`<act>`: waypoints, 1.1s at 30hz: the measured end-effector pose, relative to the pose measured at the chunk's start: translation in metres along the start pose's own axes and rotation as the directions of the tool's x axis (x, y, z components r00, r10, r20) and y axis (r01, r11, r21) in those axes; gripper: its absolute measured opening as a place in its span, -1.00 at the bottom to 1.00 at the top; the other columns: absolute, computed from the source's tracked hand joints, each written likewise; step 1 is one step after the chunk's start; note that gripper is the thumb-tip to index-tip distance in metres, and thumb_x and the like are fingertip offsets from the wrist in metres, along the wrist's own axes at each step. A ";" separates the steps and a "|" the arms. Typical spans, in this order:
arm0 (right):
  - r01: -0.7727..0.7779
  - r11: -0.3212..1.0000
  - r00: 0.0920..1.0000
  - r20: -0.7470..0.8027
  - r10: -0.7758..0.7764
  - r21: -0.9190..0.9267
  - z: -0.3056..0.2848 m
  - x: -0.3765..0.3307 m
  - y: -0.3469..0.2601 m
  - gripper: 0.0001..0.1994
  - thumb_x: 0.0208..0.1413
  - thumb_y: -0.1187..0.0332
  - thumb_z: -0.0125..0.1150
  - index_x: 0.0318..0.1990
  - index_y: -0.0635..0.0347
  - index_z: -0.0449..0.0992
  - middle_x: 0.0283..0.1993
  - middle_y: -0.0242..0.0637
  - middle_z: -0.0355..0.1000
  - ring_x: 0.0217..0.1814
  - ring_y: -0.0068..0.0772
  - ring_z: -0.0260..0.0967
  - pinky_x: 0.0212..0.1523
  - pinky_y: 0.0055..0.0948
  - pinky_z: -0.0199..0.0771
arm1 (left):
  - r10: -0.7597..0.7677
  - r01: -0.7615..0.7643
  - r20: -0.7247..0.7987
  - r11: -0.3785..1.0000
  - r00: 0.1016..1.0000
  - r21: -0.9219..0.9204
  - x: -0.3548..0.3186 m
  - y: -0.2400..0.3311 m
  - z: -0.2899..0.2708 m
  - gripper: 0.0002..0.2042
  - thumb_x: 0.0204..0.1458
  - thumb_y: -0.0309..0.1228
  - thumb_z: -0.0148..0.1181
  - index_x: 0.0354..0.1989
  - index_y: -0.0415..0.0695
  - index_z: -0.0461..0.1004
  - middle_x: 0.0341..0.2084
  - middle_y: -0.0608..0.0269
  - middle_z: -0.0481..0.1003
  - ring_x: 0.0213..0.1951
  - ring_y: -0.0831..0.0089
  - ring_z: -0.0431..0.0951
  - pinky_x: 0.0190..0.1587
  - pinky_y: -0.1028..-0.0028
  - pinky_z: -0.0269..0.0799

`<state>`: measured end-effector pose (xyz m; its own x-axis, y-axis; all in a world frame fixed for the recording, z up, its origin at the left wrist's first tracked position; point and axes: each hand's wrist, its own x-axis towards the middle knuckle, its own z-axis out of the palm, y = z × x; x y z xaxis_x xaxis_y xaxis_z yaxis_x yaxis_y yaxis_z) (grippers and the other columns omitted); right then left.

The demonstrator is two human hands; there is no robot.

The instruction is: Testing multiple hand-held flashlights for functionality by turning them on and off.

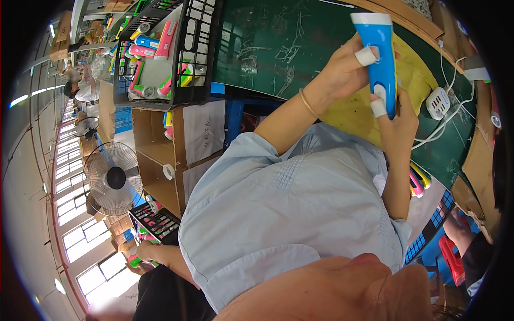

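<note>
A blue flashlight (378,59) with a flared white head is held up between my two hands, its head pointing away from me. My left hand (345,72) wraps round its upper body, with white tape on the thumb. Lower down, my right hand (399,120) grips the tail end, its taped thumb beside the switch plate. Beneath the hands a yellow cloth (415,72) lies over the green tabletop (257,48). Some fingers are hidden behind the flashlight.
A black crate (193,80) with colourful flashlights stands at the left, above a cardboard box (155,139). A white multi-port charger (438,104) with cables sits on the right. More flashlights (419,179) lie by my right forearm. A fan (115,177) and co-workers are around.
</note>
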<state>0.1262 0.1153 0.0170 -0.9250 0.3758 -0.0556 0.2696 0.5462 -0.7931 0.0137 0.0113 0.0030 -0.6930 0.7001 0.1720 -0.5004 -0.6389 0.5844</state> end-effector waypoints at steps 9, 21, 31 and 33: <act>0.202 0.915 0.977 -0.012 -0.211 0.349 0.010 0.011 0.010 -0.58 0.05 0.25 0.12 -0.02 0.36 0.32 -0.14 -0.09 0.38 -0.06 -0.38 0.31 -0.11 -0.48 0.30 | 0.111 -0.077 -0.261 0.987 0.959 0.139 0.001 -0.006 0.008 -0.57 0.00 0.04 -0.01 -0.25 -0.12 0.28 -0.49 0.23 0.38 -0.44 0.38 0.43 -0.28 0.33 0.40; -0.044 0.809 0.950 0.275 -0.148 0.586 0.022 0.034 0.055 -0.49 0.13 0.10 -0.03 0.05 0.40 0.27 -0.14 -0.32 0.34 -0.07 -0.56 0.20 -0.01 -0.55 0.16 | 0.201 -0.030 -0.338 0.893 0.919 0.448 0.016 -0.038 -0.007 -0.39 0.05 0.21 -0.42 -0.48 -0.16 0.28 -0.70 0.18 0.35 -0.69 0.46 0.37 -0.65 0.51 0.28; 0.255 0.698 0.583 -0.683 0.441 0.669 -0.101 0.044 0.117 -0.64 0.08 0.28 -0.01 -0.07 0.41 0.33 -0.15 -0.19 0.36 -0.18 -0.31 0.34 -0.13 -0.38 0.32 | 0.763 0.031 0.503 -0.562 0.406 0.827 0.118 0.117 -0.139 -0.67 -0.14 -0.46 0.11 -0.22 -0.38 0.22 -0.43 0.01 0.38 -0.39 0.20 0.46 -0.41 0.34 0.40; 0.212 0.839 0.509 -0.790 0.343 0.501 -0.114 0.042 0.132 -0.67 0.00 0.47 -0.10 -0.08 0.49 0.32 -0.20 -0.09 0.36 -0.22 -0.35 0.33 -0.35 -0.54 0.26 | 0.875 0.563 0.044 -0.348 0.482 0.749 0.138 0.150 -0.204 -0.44 -0.21 -0.20 0.18 -0.12 -0.42 0.23 -0.22 -0.28 0.30 -0.16 -0.15 0.27 -0.06 0.10 0.17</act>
<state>0.1534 0.2884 -0.0207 -0.1667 0.9697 0.1786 -0.1039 0.1629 -0.9812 -0.2623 -0.0531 -0.0473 -0.7493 -0.2073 0.6290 0.1728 0.8556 0.4879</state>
